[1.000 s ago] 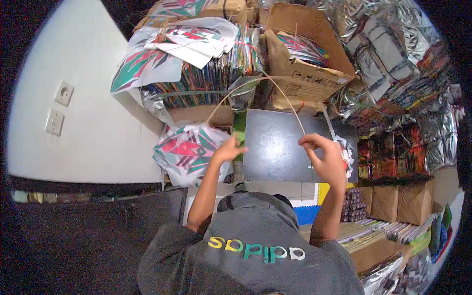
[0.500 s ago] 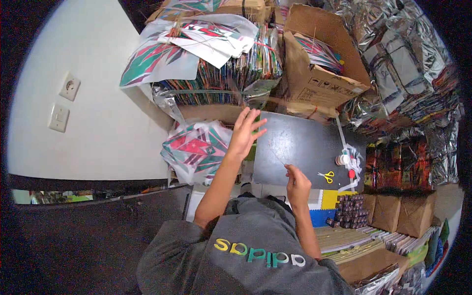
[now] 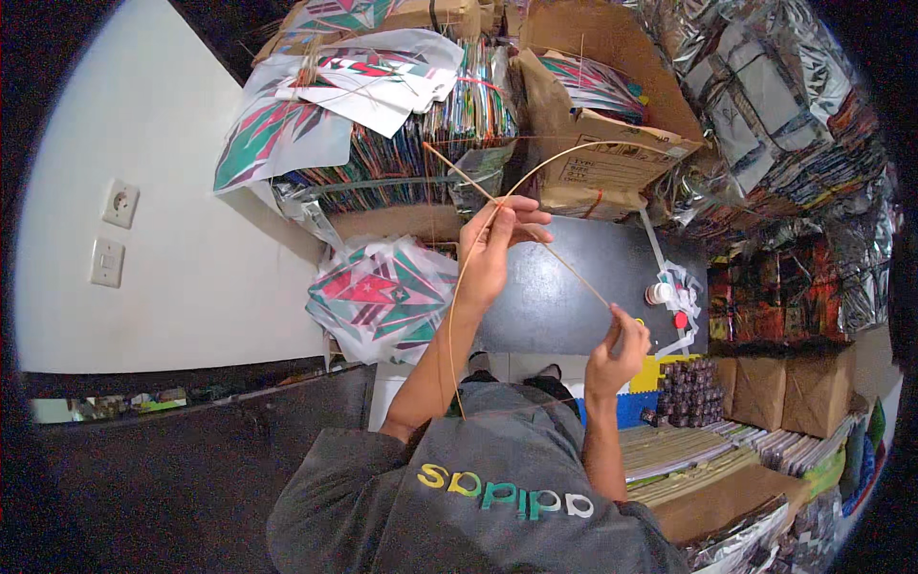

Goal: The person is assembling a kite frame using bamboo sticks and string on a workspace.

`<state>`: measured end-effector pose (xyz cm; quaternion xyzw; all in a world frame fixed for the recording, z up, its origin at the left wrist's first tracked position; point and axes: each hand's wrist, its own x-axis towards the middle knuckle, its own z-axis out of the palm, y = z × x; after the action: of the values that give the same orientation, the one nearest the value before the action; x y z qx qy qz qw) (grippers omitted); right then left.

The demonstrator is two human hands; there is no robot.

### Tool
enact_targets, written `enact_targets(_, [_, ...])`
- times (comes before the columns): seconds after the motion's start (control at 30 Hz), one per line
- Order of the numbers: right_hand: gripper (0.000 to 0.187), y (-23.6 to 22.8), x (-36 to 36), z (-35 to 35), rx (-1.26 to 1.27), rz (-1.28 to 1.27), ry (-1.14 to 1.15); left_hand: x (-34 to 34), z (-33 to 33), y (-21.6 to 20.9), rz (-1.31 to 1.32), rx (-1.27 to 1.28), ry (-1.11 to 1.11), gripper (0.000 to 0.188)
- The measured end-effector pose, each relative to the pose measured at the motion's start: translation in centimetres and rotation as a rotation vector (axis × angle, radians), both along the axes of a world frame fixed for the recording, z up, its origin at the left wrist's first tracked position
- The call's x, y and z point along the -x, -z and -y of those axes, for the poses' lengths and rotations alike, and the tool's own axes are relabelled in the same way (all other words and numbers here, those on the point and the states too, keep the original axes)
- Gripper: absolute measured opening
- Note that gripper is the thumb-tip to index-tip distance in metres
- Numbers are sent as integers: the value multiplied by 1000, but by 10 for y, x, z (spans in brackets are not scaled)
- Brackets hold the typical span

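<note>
A kite frame of two thin bamboo sticks, one straight [image 3: 574,272] and one bowed [image 3: 553,161], is held up in front of me. My left hand [image 3: 488,253] pinches it where the sticks cross, thumb against the fingers. The straight stick slants from an orange-tipped far end down to my right hand [image 3: 620,356], whose closed fingertips grip its near end. Fine reddish thread [image 3: 535,138] seems to run between the stick ends. The bow's left end comes down in front of my shirt. Beneath the frame lies a black tabletop [image 3: 545,306].
White tape strips [image 3: 685,287], a small white tub [image 3: 658,294] and a red cap [image 3: 680,320] lie at the table's right. Left stands a wrapped patterned kite [image 3: 382,297]. Bundled kites [image 3: 397,158] and a cardboard box [image 3: 612,177] rise beyond. Small dark pieces [image 3: 690,394] are stacked right.
My left hand, earlier with fingers spread beside a blurred stick, now pinches the frame's crossing. My right hand has moved right, still holding a stick end. The bowed frame now shows clearly.
</note>
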<state>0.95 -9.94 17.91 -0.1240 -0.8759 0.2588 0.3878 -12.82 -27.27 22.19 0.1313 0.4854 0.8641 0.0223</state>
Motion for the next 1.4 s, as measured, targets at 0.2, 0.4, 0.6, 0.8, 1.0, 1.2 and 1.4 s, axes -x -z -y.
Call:
enact_targets(0.2, [24,-39,-5,-30,-3,-98,-56,-9,-28,-26,-161,-230,68,27])
enact_targets(0.4, [28,-71,-11,-83,84,-170,-136,-9,-76,-34,-4,-463,83,26])
enact_targets(0.6, [23,-104,-12,-145,18,-202,-254,-7,-129,-33,139,-700,180,26])
enact_targets(0.8, [24,-112,-6,-192,100,-254,-350,-16,-170,-43,181,-734,118,27])
enact_targets(1.0, [25,-115,0,-227,84,-243,-440,-24,-194,-40,199,-753,65,25])
enact_targets(1.2, [23,-115,2,-243,102,-262,-468,-35,-205,-39,165,-796,45,26])
enact_targets(1.4, [27,-80,30,-235,-70,-144,-438,-33,-181,-32,33,-149,-366,28])
